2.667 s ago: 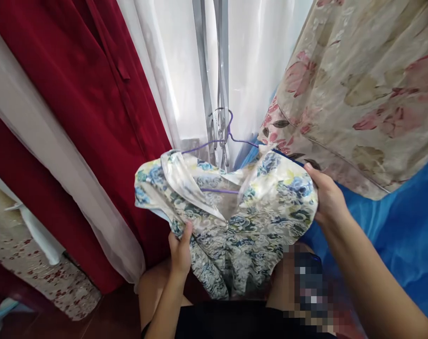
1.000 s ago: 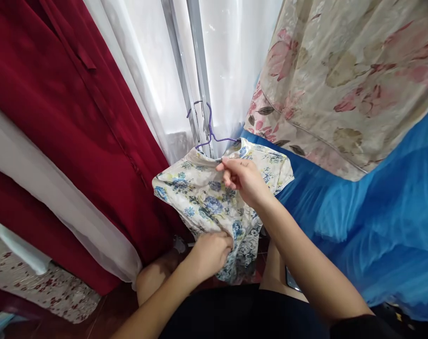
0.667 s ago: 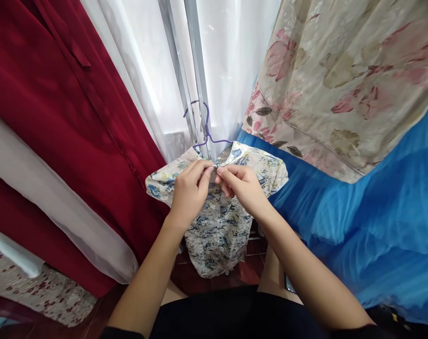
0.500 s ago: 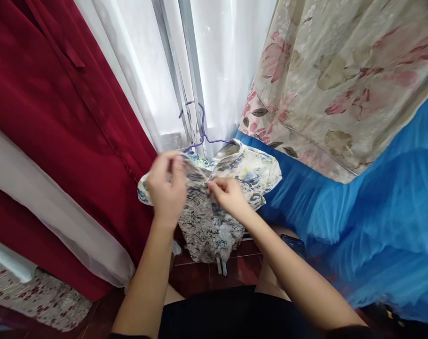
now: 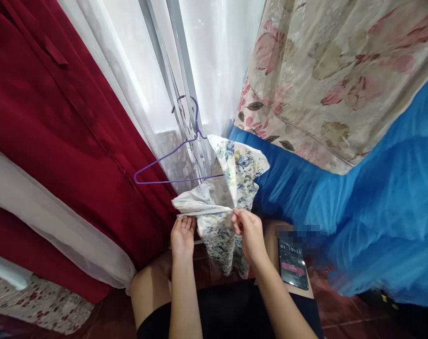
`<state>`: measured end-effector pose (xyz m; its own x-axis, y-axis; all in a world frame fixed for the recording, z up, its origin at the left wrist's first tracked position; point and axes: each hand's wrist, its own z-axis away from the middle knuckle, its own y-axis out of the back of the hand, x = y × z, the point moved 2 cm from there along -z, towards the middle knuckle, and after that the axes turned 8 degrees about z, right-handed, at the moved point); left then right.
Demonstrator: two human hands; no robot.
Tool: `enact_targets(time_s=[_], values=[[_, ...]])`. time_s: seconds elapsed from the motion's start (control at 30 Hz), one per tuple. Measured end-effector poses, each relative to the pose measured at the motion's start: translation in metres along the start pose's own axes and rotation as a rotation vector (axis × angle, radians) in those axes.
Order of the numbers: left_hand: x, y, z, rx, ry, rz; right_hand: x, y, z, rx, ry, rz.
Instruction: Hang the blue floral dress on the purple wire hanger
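Note:
A small garment of cream cloth with blue flowers [image 5: 231, 183] hangs half off a purple wire hanger [image 5: 171, 165]; the hanger's left arm is bare, its right end still under the cloth. The hanger's hook rests on a metal window bar [image 5: 184, 94]. My left hand [image 5: 182, 235] pinches the garment's lower left edge from below. My right hand [image 5: 247, 230] grips the same edge a little to the right. Both hands are closed on the cloth, low in the view above my knees.
A dark red garment [image 5: 59, 122] hangs at left over white sheer cloth [image 5: 51, 212]. A pink-flowered cream fabric [image 5: 334, 80] and blue tulle [image 5: 376, 207] fill the right. A phone [image 5: 293, 263] lies on my right thigh. Red-brown floor tiles [image 5: 108, 315] show below.
The garment's left shoulder has come off the hanger, baring the left arm. Both hands dropped from the collar to the lower edge, pulling the cloth down.

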<state>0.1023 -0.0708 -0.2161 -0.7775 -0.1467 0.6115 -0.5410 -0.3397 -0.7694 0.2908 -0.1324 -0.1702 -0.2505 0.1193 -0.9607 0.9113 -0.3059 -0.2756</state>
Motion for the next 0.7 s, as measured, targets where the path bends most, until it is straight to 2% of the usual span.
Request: enact_targets(time_s=[0.07, 0.13, 0.2, 0.27, 0.3, 0.33, 0.37, 0.43, 0.47, 0.53, 0.6, 0.7], values=[[-0.023, 0.001, 0.023, 0.02, 0.019, 0.019, 0.018, 0.023, 0.013, 0.147, -0.005, 0.006], [-0.031, -0.01, 0.045, -0.068, -0.011, 0.017, 0.027, 0.036, 0.022, 0.164, -0.005, 0.114], [-0.026, -0.028, 0.064, -0.233, -0.07, -0.024, 0.025, 0.04, 0.026, 0.188, 0.04, 0.229], [-0.015, -0.048, 0.083, -0.394, -0.162, -0.125, 0.015, 0.039, 0.029, 0.284, 0.159, 0.303], [-0.008, -0.057, 0.092, -0.468, -0.219, -0.208, 0.009, 0.036, 0.03, 0.299, 0.228, 0.327], [-0.003, -0.064, 0.1, -0.54, -0.277, -0.308, 0.002, 0.033, 0.031, 0.257, 0.282, 0.346], [0.001, -0.07, 0.107, -0.605, -0.337, -0.411, -0.002, 0.028, 0.033, 0.152, 0.305, 0.356], [0.006, -0.075, 0.116, -0.688, -0.426, -0.581, -0.007, 0.02, 0.037, -0.156, 0.242, 0.325], [0.007, -0.073, 0.118, -0.701, -0.44, -0.633, -0.008, 0.017, 0.04, -0.305, 0.171, 0.289], [0.007, -0.061, 0.115, -0.713, -0.383, -0.669, -0.008, 0.014, 0.045, -0.554, 0.016, 0.21], [0.003, -0.038, 0.109, -0.788, -0.191, -0.641, -0.006, 0.012, 0.05, -0.784, -0.106, 0.154], [-0.002, 0.011, 0.107, -0.967, 0.217, -0.629, -0.003, 0.015, 0.053, -1.058, -0.206, 0.144]])
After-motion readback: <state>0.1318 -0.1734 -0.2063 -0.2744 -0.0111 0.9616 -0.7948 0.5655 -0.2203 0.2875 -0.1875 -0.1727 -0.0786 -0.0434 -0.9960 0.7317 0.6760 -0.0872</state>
